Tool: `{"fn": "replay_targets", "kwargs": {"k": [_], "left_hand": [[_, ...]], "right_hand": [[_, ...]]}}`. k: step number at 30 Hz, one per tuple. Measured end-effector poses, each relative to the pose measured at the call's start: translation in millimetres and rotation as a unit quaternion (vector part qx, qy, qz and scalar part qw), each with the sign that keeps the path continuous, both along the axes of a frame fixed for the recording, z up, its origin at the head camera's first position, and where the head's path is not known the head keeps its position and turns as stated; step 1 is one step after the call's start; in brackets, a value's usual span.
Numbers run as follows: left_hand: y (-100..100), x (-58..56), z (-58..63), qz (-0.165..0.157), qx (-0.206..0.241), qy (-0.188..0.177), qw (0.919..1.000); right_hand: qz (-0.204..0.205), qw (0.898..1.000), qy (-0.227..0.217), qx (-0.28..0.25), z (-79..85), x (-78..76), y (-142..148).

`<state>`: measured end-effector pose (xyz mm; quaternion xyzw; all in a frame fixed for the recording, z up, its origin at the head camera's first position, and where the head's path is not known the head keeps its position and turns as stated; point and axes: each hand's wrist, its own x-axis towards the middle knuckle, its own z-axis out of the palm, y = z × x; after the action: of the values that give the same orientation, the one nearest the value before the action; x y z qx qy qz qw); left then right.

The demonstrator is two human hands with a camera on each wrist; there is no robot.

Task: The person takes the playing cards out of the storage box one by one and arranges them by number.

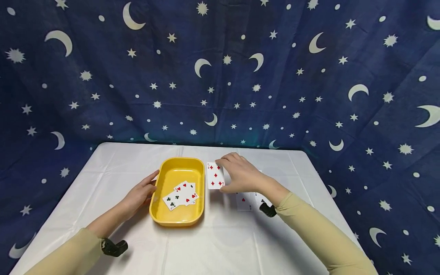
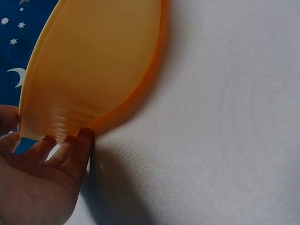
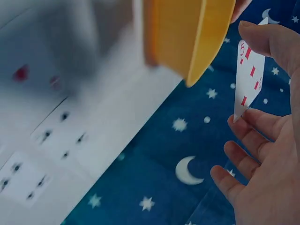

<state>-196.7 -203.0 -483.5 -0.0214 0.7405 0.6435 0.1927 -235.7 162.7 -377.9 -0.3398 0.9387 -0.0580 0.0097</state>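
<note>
Your right hand [image 1: 243,173]: partly open, thumb and index finger gripping one playing card at opposite edges, the remaining fingers loosely spread. Five of diamonds [image 1: 215,177]: face showing, raised off the counter [image 1: 213,244], just beside the tray's right rim. Your left hand [image 1: 139,195]: half open, fingertips against the outer left wall of the yellow tray [image 1: 180,170]. Tray cards [image 1: 175,198]: overlapping, clubs and hearts visible. Loose cards [image 1: 244,202]: face up on the counter, partly beneath your right forearm.

Tray [image 1: 178,173] glossy plastic; card [image 1: 214,177] paper; backdrop [image 1: 220,72] cloth.
</note>
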Motion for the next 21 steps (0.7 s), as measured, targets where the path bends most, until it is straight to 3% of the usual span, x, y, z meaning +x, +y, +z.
{"fn": "replay_targets", "kwargs": {"k": [11, 21], "left_hand": [[3.4, -1.7, 0.7, 0.011, -0.013, -0.014, 0.9998], [2.1, -0.9, 2.7, 0.015, -0.025, -0.014, 0.9995]], "right_hand": [[-0.004, 1.000, 0.011, -0.006, -10.1, 41.6, 69.1], [-0.027, 0.999, 0.018, -0.005, -32.7, 79.9, 104.2]]}}
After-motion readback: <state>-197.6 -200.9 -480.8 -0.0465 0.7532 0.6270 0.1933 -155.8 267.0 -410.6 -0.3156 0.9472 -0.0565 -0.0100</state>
